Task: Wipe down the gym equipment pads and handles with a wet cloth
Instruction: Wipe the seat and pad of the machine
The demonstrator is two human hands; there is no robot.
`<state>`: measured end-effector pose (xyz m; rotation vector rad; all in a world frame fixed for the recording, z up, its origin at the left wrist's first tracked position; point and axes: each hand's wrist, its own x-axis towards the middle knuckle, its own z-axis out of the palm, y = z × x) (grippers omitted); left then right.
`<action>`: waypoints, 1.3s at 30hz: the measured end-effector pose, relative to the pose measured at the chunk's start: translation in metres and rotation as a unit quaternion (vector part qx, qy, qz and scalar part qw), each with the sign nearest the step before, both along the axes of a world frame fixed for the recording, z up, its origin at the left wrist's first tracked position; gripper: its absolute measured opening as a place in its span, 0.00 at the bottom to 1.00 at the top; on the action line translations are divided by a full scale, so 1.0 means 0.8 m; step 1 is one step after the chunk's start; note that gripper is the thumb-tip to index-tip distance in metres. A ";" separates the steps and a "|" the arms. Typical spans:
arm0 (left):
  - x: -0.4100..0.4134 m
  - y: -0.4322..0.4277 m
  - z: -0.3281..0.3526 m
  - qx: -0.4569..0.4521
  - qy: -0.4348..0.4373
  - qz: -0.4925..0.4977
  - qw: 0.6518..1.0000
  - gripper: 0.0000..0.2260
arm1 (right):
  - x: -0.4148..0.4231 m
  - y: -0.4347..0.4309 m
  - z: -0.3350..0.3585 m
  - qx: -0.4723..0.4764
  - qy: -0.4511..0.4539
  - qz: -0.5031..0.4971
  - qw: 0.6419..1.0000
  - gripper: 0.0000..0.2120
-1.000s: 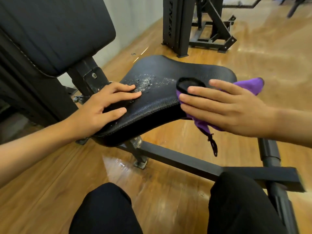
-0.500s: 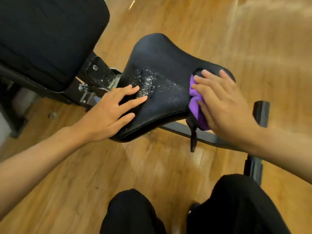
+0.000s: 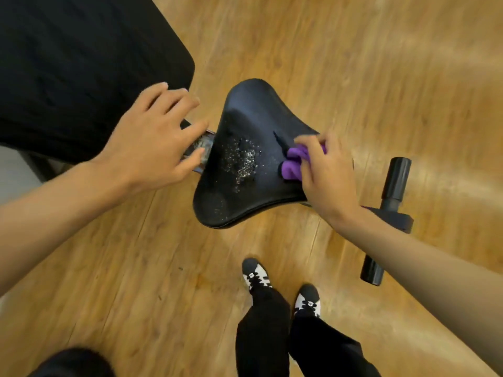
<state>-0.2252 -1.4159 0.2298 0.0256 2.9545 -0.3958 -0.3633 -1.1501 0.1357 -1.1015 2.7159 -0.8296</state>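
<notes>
Wooden gym floor [image 3: 353,77] under me. My right hand [image 3: 326,180] presses the purple cloth [image 3: 292,165] on the seat pad [image 3: 245,110], fingers clamped round it. My left hand [image 3: 152,148] hovers with fingers apart, holding nothing. Droplets [image 3: 242,159] sit mid-pad, so I judge most wiping is left.

The left hand [image 3: 152,148] has lifted off the seat pad [image 3: 245,110] and now hangs with spread fingers over the metal bracket [image 3: 201,145] at the pad's left side. The right hand [image 3: 326,175] has slid from the pad's right edge onto its top, fingers curled over the purple cloth [image 3: 291,165], which is now bunched up nearer the water droplets [image 3: 242,161]. The person has stood up, and both shoes [image 3: 254,276] now show on the floor.
</notes>
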 end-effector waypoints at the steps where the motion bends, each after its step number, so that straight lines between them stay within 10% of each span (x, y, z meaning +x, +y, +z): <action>1: -0.003 -0.005 0.005 -0.014 -0.004 0.010 1.000 0.28 | 0.000 0.009 -0.007 0.044 0.014 0.005 0.999 0.15; 9: -0.002 -0.050 0.011 -0.105 -0.053 0.035 0.992 0.29 | 0.004 -0.002 -0.006 0.241 0.087 0.086 0.963 0.29; 21: -0.004 -0.057 0.000 -0.290 -0.163 0.000 0.943 0.30 | -0.054 -0.062 -0.027 0.251 0.015 0.018 0.968 0.26; 39: -0.012 -0.054 0.005 -0.289 -0.208 0.013 0.934 0.30 | -0.007 0.044 -0.012 0.246 0.051 0.097 0.963 0.24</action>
